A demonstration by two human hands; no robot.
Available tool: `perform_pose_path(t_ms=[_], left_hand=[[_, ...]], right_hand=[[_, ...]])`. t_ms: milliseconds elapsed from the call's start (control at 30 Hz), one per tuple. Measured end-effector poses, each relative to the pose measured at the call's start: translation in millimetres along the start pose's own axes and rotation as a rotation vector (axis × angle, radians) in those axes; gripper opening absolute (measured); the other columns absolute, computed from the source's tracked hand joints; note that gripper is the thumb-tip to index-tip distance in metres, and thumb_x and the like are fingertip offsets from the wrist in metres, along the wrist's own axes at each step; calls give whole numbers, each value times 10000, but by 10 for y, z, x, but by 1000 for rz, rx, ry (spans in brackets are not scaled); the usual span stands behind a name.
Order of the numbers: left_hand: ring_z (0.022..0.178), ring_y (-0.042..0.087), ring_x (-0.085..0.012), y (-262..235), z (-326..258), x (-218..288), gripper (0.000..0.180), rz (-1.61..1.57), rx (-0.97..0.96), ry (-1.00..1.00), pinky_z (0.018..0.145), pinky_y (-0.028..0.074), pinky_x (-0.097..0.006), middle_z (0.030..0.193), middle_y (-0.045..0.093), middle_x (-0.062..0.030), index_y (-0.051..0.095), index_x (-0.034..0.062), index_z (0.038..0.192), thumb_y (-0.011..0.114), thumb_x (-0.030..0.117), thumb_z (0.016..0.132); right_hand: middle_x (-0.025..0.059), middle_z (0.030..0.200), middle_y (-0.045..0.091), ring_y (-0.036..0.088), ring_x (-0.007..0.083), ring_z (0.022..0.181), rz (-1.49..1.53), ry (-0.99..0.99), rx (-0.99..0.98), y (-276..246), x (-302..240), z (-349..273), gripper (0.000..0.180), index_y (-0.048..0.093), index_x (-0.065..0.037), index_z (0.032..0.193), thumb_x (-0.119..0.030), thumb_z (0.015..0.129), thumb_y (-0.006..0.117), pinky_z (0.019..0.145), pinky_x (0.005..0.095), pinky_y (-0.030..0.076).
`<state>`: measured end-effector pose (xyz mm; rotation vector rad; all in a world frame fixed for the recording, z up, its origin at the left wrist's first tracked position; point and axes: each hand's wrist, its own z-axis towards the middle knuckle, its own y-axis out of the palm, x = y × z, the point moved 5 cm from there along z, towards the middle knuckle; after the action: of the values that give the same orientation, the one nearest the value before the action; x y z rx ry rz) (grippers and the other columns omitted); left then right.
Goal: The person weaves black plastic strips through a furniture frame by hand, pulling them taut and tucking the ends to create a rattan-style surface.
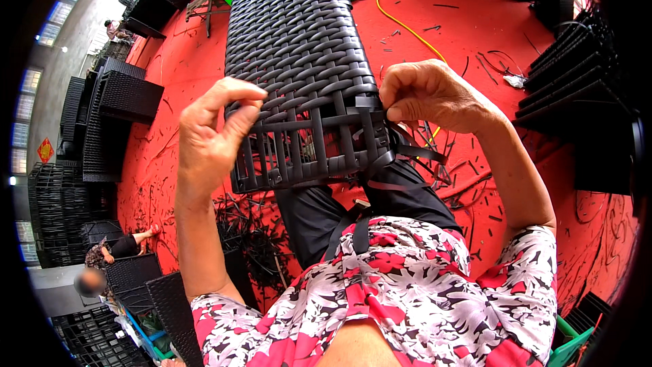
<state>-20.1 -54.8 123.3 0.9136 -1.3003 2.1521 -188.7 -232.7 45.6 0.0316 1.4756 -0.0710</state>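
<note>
A black woven rattan piece (295,41) stretches away from me over my lap, with flat plastic strands woven tightly on its upper face. Its near end is an open lattice of black strips (299,146), which the weave does not cover. At the left edge of the weave, my left hand (210,129) has thumb and forefinger curled into a pinch; what is between the tips is too small to tell. My right hand (438,95) pinches at the right near corner, where a black strip (326,121) crosses the lattice. Loose strip ends (418,153) hang below that corner.
Strip offcuts litter the red floor (407,34), with a heap of them (261,245) by my left leg. A yellow hose (407,24) runs beyond my right hand. Black woven pieces (129,95) stand at left, more stacked (577,75) at right. Another person (102,265) sits at lower left.
</note>
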Motion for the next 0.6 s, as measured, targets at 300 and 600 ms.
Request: perform_pose_path(t_ms=[300, 600], left_hand=[[908, 548, -259, 658, 88, 408, 248, 393, -147, 293, 833, 420, -356, 917, 568, -93, 638, 23, 875, 740, -15, 652], [903, 545, -272, 733, 179, 408, 190, 468, -190, 314, 806, 412, -363, 903, 560, -104, 614, 16, 817, 706, 25, 651]], right_hand=[[17, 746, 510, 520, 99, 624, -282, -100, 124, 124, -87, -87, 152, 495, -8, 894, -120, 911, 597, 571, 252, 450], [119, 682, 574, 572, 214, 572, -323, -164, 256, 201, -93, -91, 143, 464, -11, 952, -98, 904, 566, 535, 333, 442]])
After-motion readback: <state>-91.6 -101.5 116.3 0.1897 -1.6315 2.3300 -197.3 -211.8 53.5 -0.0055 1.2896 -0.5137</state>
